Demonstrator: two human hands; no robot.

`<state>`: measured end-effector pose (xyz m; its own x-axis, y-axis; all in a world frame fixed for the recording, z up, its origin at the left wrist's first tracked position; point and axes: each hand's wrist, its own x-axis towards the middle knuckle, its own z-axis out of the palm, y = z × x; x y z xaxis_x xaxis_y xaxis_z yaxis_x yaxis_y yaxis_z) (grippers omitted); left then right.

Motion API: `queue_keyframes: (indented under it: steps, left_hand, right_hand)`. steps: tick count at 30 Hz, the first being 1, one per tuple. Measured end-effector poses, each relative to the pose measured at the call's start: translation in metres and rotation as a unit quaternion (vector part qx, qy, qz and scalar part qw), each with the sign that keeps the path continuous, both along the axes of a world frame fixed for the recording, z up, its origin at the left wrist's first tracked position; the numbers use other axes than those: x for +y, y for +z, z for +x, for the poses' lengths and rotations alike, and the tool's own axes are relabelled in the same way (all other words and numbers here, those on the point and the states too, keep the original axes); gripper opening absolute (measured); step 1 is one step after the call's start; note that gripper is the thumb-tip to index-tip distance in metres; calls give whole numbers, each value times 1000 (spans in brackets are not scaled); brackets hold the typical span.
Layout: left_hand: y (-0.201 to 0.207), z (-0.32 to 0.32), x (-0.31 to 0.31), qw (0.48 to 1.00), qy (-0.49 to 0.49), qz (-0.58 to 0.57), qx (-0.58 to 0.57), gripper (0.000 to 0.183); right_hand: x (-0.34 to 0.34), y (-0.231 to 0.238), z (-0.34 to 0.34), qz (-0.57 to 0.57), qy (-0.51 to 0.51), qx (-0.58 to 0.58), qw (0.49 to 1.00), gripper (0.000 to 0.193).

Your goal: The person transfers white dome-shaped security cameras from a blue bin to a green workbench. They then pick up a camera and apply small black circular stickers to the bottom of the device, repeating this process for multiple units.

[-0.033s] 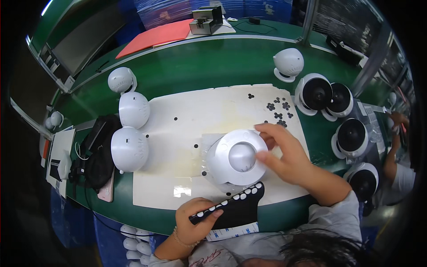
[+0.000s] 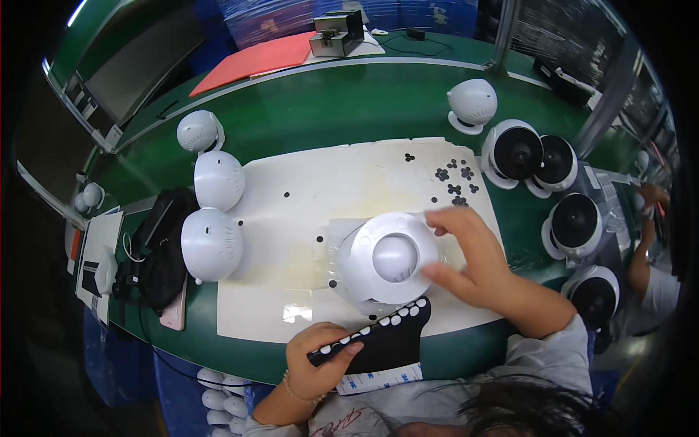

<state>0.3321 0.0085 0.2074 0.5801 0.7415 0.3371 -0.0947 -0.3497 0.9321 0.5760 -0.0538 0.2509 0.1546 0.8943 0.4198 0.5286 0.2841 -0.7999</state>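
Note:
A white rounded device (image 2: 349, 273) lies on the pale sheet with its ring-shaped base (image 2: 368, 250) turned up. My right hand (image 2: 473, 258) is at the ring's right edge, thumb and forefinger apart; whether the tips touch the ring I cannot tell. Below the device, my left hand (image 2: 318, 360) pinches a black sheet of round pads (image 2: 389, 342). White pads line its folded upper edge, and a printed white strip shows at the bottom. That edge comes close to the device's lower side.
More white devices (image 2: 220, 180) stand at the left, others with black fronts (image 2: 575, 221) at the right. Black dots and clusters (image 2: 455, 182) lie on the pale sheet (image 2: 269, 277). A black pouch (image 2: 164, 269) with cables is far left. Another person's arm (image 2: 644, 247) shows far right.
My right hand has shifted slightly right; its thumb has drawn back from the ring's inner opening to its outer edge. The left hand and its pad sheet barely differ.

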Motion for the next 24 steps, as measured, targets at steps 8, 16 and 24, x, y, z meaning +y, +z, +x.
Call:
queue_keyframes:
  steps: [8, 16, 24]
  left_hand:
    - [1, 8, -6, 1000, -2, 7, -9, 16]
    - [3, 9, -6, 999, 15, 26, 21, 20]
    - [3, 15, -5, 991, 6, 134, 24, 17]
  right_hand:
    - [-23, -8, -14, 138, 104, -179, 968, 47]
    - [-24, -6, -9, 213, 110, -243, 940, 24]
    - [-23, 4, -21, 172, 116, -154, 966, 32]
